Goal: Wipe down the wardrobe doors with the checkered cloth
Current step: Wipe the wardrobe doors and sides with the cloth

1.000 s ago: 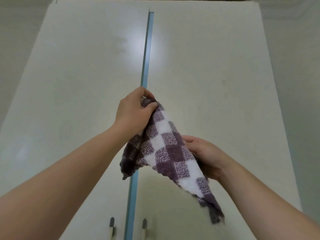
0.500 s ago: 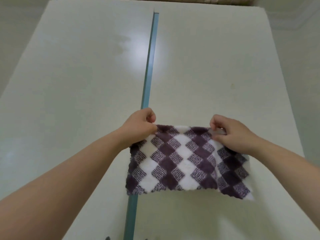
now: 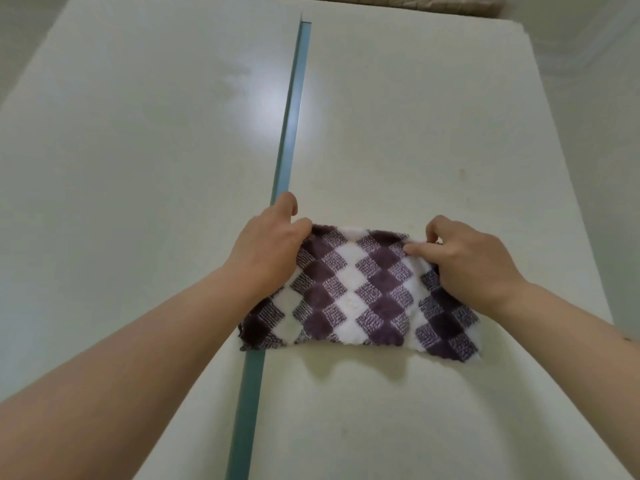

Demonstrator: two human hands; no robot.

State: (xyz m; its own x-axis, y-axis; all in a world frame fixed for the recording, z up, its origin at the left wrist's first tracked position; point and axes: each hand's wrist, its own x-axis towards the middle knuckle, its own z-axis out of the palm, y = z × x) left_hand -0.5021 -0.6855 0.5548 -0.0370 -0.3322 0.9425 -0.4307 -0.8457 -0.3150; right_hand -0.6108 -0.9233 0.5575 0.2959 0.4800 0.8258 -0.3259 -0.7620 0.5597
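Over on the left side of the frame is the left wardrobe door, plain off-white and glossy, with a soft glare patch near its upper right edge. No brand, label or writing readable anywhere on it.

Moving right, a thin teal strip runs from the top centre down to the bottom centre, sitting between the 2 doors.

Just right of that strip, around the middle of the frame, the left hand comes in from the lower left on a bare forearm. Its fingers are curled closed and pinching the upper left corner of the checkered cloth, with the index finger poking up over the strip.

That cloth is spread out flat-ish in the centre, purple, grey and white checks set like diamonds, fluffy texture. Most of it lies against the right wardrobe door; its lower left corner overlaps the teal strip. It throws a faint shadow on the door below its bottom edge. No tag or print visible on it.

Further right, the right hand comes in from the lower right, fingers bent and gripping the cloth's top edge near its upper right corner, thumb pressed on the front of the fabric.

Up at the top right there's a strip of something brownish above the wardrobe, too blurry to tell what.
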